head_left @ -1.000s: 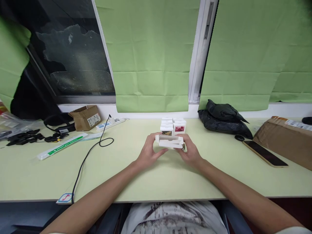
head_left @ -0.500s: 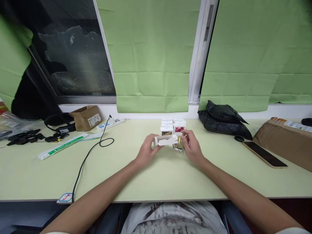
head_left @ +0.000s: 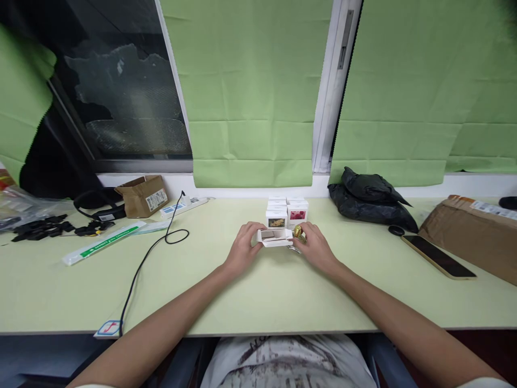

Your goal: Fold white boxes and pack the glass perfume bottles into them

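My left hand [head_left: 243, 249] is closed on one end of a small white carton [head_left: 276, 243], whose open side faces up and shows pale inner walls. Fingers of my right hand [head_left: 316, 245] are closed round a small shiny gold object [head_left: 298, 233] whose kind I cannot make out, right beside the carton's other end. A silvery thing [head_left: 294, 249] lies on the table below, mostly hidden by the carton and my right hand. Just behind, several small white boxes stand in two rows, the front ones being a box with a yellowish picture [head_left: 277, 220] and a box with a pink picture [head_left: 298, 214].
On the right are a black plastic bag [head_left: 371, 199], a phone [head_left: 438, 256] and a large cardboard box [head_left: 470, 231]. To the left lie a black cable [head_left: 141, 264], a green-and-white packet [head_left: 105, 242], a power strip [head_left: 186, 206] and a small cardboard box [head_left: 142, 196].
The carton has tipped so that its open inside shows more. My right hand has come lower and closer to it, and the gold object has turned. The silvery thing is now more hidden.
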{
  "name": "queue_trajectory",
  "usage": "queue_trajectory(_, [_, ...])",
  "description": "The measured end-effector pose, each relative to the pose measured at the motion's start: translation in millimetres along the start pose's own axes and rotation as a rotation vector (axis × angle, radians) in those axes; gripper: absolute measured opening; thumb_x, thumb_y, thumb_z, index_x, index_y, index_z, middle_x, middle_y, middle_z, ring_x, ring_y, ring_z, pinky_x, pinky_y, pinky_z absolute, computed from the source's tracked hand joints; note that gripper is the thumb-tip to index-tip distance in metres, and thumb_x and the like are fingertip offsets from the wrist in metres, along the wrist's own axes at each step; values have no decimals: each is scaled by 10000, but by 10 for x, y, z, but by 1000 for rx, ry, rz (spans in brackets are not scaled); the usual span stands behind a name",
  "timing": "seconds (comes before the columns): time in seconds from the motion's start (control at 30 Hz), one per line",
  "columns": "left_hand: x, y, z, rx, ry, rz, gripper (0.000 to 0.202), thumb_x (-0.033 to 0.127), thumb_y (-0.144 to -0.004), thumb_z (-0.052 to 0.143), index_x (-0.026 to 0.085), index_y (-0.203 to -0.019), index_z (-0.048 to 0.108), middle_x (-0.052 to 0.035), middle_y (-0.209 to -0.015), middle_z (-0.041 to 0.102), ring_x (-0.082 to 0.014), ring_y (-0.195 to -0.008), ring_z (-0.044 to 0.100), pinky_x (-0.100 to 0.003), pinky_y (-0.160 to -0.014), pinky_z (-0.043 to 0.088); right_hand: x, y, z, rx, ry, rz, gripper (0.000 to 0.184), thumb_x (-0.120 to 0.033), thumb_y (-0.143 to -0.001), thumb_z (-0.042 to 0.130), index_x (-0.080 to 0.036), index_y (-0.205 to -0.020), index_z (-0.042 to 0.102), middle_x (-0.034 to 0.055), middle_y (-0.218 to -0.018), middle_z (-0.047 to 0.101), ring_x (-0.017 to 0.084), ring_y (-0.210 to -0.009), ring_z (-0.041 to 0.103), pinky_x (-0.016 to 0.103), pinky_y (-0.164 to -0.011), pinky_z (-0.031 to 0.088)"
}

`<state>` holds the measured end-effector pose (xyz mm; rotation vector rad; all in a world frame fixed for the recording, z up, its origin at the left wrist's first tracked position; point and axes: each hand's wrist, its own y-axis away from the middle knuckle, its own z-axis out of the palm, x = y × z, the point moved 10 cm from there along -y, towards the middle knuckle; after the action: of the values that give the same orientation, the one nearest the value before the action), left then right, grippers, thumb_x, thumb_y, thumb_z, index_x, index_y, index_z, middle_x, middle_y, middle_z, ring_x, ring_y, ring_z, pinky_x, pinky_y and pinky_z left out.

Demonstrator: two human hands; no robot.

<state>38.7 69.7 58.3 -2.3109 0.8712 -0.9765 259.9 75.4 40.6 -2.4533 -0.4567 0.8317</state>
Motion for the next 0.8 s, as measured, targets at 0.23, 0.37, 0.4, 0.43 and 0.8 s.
queue_trajectory(0.23, [-26,8,53,-50,-15,-15,409,70,-909,628,281,-1259,608,-40,-1261,645,-260,-1177,560,-402,-1006,479,23,9,25,-17,50,17,143,-319,-951,622,-241,-895,516,40,-958,644,252,-918,524,344,-757,398])
queue_trajectory(0.37, [-32,12,62,-63,-9,-18,419,68,-912,628,285,-1269,607,-42,-1264,636,-266,-1179,547,-413,-1011,468,18,21,-41,28,2,39,116,-334,-971,612,-236,-933,565,51,-999,655,269,-979,547,362,-803,429])
queue_trajectory(0.4, [-33,12,64,-66,-10,-20,418,70,-913,629,287,-1270,607,-42,-1263,635,-267,-1177,545,-414,-1008,468,13,23,-87,60,-27,45,130,-356,-984,607,-234,-954,576,54,-1011,652,269,-983,558,367,-813,438])
queue_trajectory(0.43, [-31,11,65,-68,-11,-20,416,72,-915,629,289,-1270,608,-42,-1262,633,-267,-1174,544,-414,-1007,468,5,25,-144,100,-64,50,154,-384,-997,600,-232,-979,586,54,-1019,646,263,-974,569,370,-816,447])
queue_trajectory(0.8, [24,25,86,-72,-25,6,368,96,-944,627,287,-1259,633,-59,-1234,617,-268,-1160,527,-414,-992,482,-497,220,-541,364,-335,-275,246,-386,-1013,669,-266,-1221,616,79,-1121,646,257,-1023,639,402,-855,552])
